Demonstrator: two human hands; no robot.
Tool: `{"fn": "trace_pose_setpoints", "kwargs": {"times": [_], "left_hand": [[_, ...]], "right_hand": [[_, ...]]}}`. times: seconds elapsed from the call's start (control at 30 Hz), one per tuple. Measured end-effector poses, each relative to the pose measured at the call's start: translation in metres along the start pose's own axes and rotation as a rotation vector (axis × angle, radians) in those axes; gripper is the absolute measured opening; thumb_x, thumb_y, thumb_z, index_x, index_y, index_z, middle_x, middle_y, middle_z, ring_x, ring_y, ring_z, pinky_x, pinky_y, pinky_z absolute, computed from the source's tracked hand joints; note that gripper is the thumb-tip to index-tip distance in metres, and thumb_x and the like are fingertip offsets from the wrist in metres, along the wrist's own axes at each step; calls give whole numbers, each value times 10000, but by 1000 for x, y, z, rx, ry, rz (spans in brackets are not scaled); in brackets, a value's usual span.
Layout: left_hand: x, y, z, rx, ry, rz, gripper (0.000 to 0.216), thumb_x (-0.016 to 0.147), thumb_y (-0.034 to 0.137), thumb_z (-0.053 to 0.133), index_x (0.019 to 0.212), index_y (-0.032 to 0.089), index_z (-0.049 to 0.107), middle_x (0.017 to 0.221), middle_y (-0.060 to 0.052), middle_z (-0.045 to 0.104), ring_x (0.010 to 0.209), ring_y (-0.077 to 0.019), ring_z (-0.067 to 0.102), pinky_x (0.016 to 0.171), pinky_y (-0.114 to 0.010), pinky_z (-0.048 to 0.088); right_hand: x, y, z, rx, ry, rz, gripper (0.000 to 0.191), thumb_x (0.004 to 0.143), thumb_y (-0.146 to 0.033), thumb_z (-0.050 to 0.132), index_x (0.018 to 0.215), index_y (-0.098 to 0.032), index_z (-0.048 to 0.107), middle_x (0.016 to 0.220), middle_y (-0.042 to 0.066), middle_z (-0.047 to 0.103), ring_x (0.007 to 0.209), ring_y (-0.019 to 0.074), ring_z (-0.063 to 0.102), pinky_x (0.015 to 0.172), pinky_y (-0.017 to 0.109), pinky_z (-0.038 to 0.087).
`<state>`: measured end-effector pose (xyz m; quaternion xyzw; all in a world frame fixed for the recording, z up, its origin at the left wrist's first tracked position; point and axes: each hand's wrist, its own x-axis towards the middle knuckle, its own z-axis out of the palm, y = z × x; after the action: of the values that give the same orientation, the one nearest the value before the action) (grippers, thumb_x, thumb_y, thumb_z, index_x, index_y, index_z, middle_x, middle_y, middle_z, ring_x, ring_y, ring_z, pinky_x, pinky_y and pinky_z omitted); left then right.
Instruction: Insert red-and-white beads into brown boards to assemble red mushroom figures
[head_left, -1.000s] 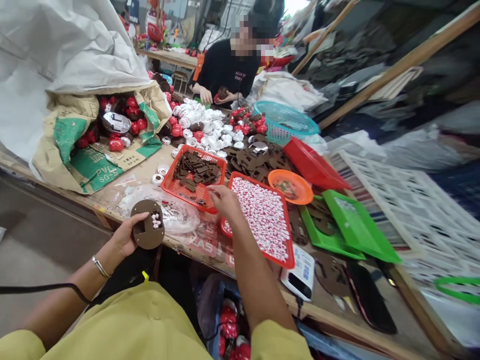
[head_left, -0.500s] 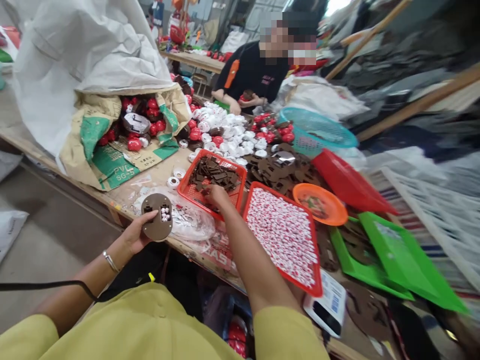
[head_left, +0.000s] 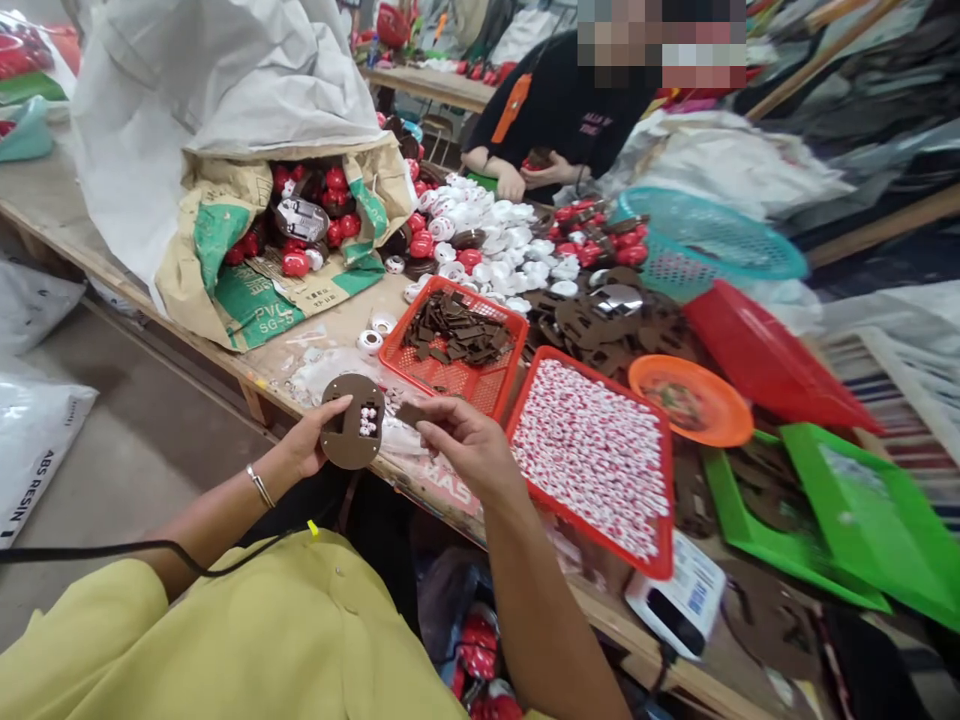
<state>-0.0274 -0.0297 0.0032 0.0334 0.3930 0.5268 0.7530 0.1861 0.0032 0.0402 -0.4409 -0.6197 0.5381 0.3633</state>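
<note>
My left hand (head_left: 311, 437) grips a round brown plastic disc (head_left: 346, 440) by its left edge, thumb on top. A rectangular opening in the disc holds several small white-and-red pieces (head_left: 367, 421). Between the thumb and fingers of my right hand (head_left: 469, 440) is a small flat brown plastic piece (head_left: 409, 413), just right of the disc and apart from it. Behind that hand stands a red basket (head_left: 397, 365) with many similar brown pieces (head_left: 457, 330). A second red tray (head_left: 517, 425), full of small white-and-red pieces, lies to its right.
An open paper sack (head_left: 214, 285) of red and brown parts stands at left. White parts (head_left: 480, 235) and brown discs (head_left: 607, 320) are heaped behind the baskets. Right are an orange plate (head_left: 720, 420), green trays (head_left: 862, 520) and a white scale (head_left: 690, 590). Across the table sits a person (head_left: 555, 120).
My right hand has come out of the red basket with a brown piece and moved close to the disc. My left hand still holds the disc. The camera view has shifted.
</note>
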Motion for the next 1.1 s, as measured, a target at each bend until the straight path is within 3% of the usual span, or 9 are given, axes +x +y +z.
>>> {"fn": "trace_pose_setpoints", "kwargs": {"times": [0.2,0.4,0.53,0.7,0.97,1.1], "left_hand": [[-2,-9,-2,62,-13,7,282,796,271,703,1017,96,717,915,-114,747,674,-183,687,622,-276,568],[-6,-10,-5,149,-110,68,370,744,268,761,1080,124,708,990,-111,744,760,-204,698,688,-297,571],[-8,-10,-4,204,-107,89,465,729,289,782,1159,140,686,1039,-109,737,809,-216,701,727,-308,561],[-8,-10,-4,221,-114,99,460,721,282,790,1149,145,692,1050,-96,736,804,-199,701,769,-301,548],[-12,-11,-1,192,-143,6,436,723,291,778,1124,138,696,1031,-105,737,757,-206,700,710,-315,556],[-10,-12,-2,238,-141,63,464,722,298,788,1150,147,686,1117,-109,717,823,-205,700,770,-310,547]], "right_hand": [[-10,-7,12,-22,-43,-40,222,760,-363,737,911,-200,741,844,29,668,695,134,566,613,256,460],[-9,-12,7,-10,-126,-18,241,777,-367,742,939,-194,702,736,6,646,596,122,570,578,254,474],[-2,-18,9,-268,-250,-225,205,880,-357,632,966,-206,740,844,55,709,746,168,641,709,299,510],[6,-20,16,-453,-214,-443,235,951,-308,534,996,-209,742,906,76,724,838,178,649,769,308,504],[10,-10,16,-470,-275,-505,224,960,-304,539,998,-207,738,851,68,704,779,161,628,724,287,494],[9,-10,15,-449,-288,-492,215,957,-308,548,990,-214,738,882,69,716,804,169,640,747,300,499]]}}
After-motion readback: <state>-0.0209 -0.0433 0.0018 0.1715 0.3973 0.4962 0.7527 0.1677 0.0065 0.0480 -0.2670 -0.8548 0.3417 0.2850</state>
